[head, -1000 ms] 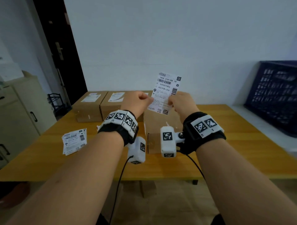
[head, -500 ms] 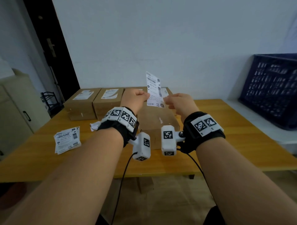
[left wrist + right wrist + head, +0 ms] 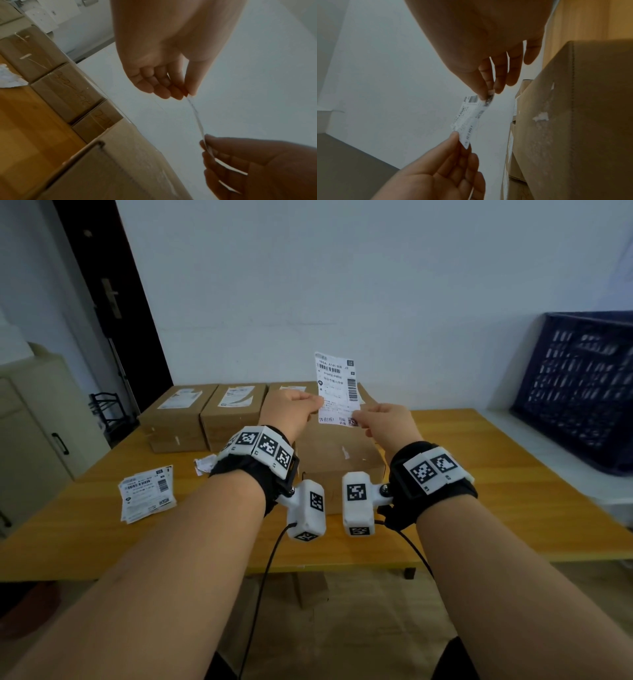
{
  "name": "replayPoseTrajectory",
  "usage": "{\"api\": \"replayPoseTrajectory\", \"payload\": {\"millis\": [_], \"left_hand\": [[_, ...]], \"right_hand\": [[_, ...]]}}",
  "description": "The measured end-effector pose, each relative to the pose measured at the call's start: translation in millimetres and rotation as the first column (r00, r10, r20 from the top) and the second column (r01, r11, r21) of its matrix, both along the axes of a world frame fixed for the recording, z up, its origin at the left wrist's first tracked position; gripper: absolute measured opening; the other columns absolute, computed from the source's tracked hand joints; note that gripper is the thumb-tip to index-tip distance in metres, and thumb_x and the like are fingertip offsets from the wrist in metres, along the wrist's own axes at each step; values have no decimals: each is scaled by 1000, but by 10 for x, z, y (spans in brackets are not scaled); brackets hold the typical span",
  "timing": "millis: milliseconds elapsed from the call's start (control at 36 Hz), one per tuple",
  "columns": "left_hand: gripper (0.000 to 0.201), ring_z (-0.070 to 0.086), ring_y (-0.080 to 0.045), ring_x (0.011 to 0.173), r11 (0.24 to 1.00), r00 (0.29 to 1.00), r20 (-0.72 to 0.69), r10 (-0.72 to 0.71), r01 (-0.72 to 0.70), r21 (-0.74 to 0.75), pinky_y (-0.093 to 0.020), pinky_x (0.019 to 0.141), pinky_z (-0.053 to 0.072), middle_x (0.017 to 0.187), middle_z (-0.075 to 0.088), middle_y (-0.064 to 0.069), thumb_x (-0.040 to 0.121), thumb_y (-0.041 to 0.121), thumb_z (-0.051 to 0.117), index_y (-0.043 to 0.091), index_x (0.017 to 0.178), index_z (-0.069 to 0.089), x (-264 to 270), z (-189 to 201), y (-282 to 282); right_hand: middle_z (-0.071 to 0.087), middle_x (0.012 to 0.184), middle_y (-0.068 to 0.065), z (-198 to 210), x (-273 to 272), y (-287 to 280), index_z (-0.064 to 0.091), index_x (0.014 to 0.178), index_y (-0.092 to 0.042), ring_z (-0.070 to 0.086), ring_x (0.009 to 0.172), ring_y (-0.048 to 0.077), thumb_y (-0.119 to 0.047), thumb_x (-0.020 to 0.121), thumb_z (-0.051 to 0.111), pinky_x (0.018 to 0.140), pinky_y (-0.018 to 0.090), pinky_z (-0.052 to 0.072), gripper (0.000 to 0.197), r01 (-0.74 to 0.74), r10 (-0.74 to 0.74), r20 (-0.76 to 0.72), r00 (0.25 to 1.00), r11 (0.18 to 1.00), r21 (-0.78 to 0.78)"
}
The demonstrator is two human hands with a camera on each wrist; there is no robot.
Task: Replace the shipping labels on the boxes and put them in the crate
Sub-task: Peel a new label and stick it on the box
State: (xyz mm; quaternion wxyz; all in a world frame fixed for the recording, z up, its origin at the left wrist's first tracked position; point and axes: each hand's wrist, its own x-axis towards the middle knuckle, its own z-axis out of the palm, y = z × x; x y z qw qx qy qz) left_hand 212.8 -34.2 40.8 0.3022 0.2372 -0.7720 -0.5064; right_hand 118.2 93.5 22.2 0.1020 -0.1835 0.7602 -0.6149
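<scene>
While both hands (image 3: pixel 293 412) (image 3: pixel 387 422) pinched the label's (image 3: pixel 337 388) lower corners, only the right wrist view showed glue residue (image 3: pixel 541 117) on the box (image 3: pixel 590 121).

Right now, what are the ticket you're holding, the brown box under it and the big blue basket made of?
The label looks like thin white printed paper; it bends between both hands. The box seems plain matte brown cardboard, with folded edges and torn white scraps. The crate looks like dark blue hard plastic, moulded in a lattice.
</scene>
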Motion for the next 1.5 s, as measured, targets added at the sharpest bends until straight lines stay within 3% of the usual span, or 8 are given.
{"api": "replayPoseTrajectory", "payload": {"millis": [111, 306, 444, 556, 694, 1083, 1306, 1500], "left_hand": [[14, 56, -15, 66, 998, 995, 79, 60, -58, -26, -22, 69, 46, 76, 66, -4, 85, 21, 67, 8, 84, 71, -9, -68, -47], [22, 61, -17, 67, 993, 960, 257, 113, -105, -44, -33, 80, 55, 80, 72, -6, 79, 26, 73, 3, 79, 72, -89, -211, -66], [30, 69, -21, 76, 989, 931, 337, 138, -114, -90, -31, 72, 55, 83, 73, -6, 77, 31, 76, 2, 85, 73, -148, -320, -81], [31, 68, -21, 75, 985, 917, 365, 159, -124, -117, -28, 61, 50, 83, 72, -7, 77, 32, 77, 3, 84, 72, -172, -355, -85], [36, 60, -21, 69, 975, 890, 406, 205, -149, -166, -25, 48, 35, 86, 69, -8, 78, 35, 76, 1, 91, 69, -183, -370, -72], [30, 55, -16, 60, 971, 878, 431, 208, -134, -197, -24, 46, 31, 81, 67, -8, 78, 32, 74, 3, 84, 67, -221, -406, -85], [33, 50, -14, 52, 952, 861, 444, 250, -134, -276, -23, 43, 29, 61, 54, -2, 81, 32, 71, 10, 64, 54, -223, -418, -31], [34, 49, -13, 51, 940, 854, 445, 270, -134, -313, -22, 43, 30, 61, 53, -1, 81, 32, 71, 11, 63, 52, -225, -407, 2]], "right_hand": [[63, 74, 0, -17, 15, 21, 65, 80, -9, 52, 62, 9, -12, 86, 69, 62, 20, 46, 8, 14, -14, 8, 1000, 1000, 10], [63, 68, 3, -131, 6, 77, 59, 63, -8, 54, 67, 18, -7, 81, 70, 66, 29, 48, 21, 44, -45, 0, 999, 992, 116], [74, 91, 9, -227, -12, 88, 73, 90, 3, 69, 86, 22, -13, 80, 73, 85, 39, 58, 18, 51, -50, -9, 999, 984, 171], [72, 107, 6, -275, -29, 91, 65, 70, -9, 68, 89, 20, -15, 83, 73, 77, 31, 57, 15, 50, -38, -59, 998, 977, 207], [71, 97, 4, -294, -23, 81, 59, 64, -16, 65, 85, 18, -16, 84, 73, 67, 27, 53, 25, 49, -30, -87, 996, 974, 221], [62, 72, -8, -327, -44, 69, 63, 66, -14, 59, 68, 9, -13, 84, 70, 58, 23, 51, 20, 34, -2, -122, 993, 965, 261], [63, 72, -4, -355, -35, 45, 69, 81, -7, 58, 65, 8, -14, 85, 68, 53, 19, 47, 8, 82, -26, -183, 983, 950, 302], [61, 70, -6, -382, -46, 36, 66, 74, -12, 55, 63, 6, -15, 84, 69, 51, 17, 43, 11, 101, -30, -223, 974, 944, 315]]}}
